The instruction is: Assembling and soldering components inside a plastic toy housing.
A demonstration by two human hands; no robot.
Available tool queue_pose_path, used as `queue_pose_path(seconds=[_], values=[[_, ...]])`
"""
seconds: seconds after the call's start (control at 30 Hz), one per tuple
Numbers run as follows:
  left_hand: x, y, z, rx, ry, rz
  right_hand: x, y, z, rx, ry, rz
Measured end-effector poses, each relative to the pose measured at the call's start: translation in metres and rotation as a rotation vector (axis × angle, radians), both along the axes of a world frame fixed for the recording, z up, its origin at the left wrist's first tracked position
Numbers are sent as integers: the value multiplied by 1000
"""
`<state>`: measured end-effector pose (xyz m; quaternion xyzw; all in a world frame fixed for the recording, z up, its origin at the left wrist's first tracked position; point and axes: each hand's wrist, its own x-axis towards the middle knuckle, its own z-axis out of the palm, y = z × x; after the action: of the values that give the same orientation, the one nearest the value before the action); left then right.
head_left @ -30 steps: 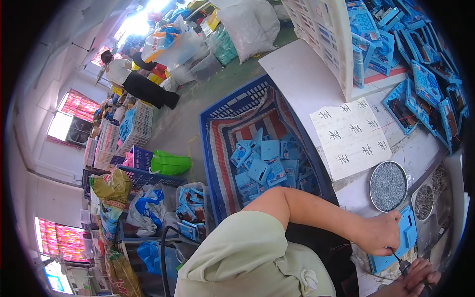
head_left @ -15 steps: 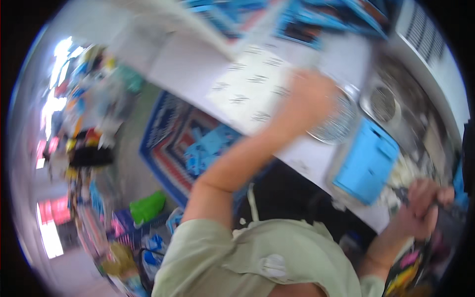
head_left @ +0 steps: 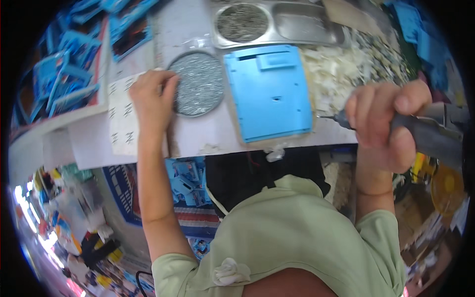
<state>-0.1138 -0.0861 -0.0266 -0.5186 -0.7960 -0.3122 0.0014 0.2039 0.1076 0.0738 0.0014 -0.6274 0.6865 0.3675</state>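
My left hand [head_left: 152, 99] is at the left rim of a round dish [head_left: 198, 83] full of small silvery metal pieces that look like screws. Its fingers are curled with the thumb and forefinger together; whether a small piece sits between them is hidden. In my right hand [head_left: 382, 119] is a grey electric screwdriver [head_left: 426, 134], gripped around its body, its thin bit pointing left. The bit's tip is just off the right edge of a flat blue plastic panel [head_left: 269, 94], which lies on a pad at the table's middle.
White card with dark print [head_left: 121, 116] lies under my left wrist. Behind the panel stands a metal tray [head_left: 302, 24] with a round dish of small pins [head_left: 242, 23]. Pale plastic bits [head_left: 329, 74] heap at right. Blue frames [head_left: 67, 74] pile at far left; a blue basket [head_left: 121, 185] stands below.
My view has swung toward the right, bringing the panel to the middle. My left hand has drawn back from over the dish to its left rim. The screwdriver has come nearer the panel.
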Motion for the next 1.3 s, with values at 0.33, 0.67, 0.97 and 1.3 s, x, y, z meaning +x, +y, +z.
queue_pose_path(seconds=[0.33, 0.67, 0.97, 1.3], values=[[43, 21, 30, -73, -349, -53, 17, -24, -20, -146, -116, -65], [130, 56, 17, 98, -56, -603, 15, -30, -27, -39, -167, -23], [135, 56, 12, 110, -108, -564, 6, -27, -31, 220, -128, 37], [132, 55, 10, 111, -203, -571, -29, -14, -34, 251, -85, 73]])
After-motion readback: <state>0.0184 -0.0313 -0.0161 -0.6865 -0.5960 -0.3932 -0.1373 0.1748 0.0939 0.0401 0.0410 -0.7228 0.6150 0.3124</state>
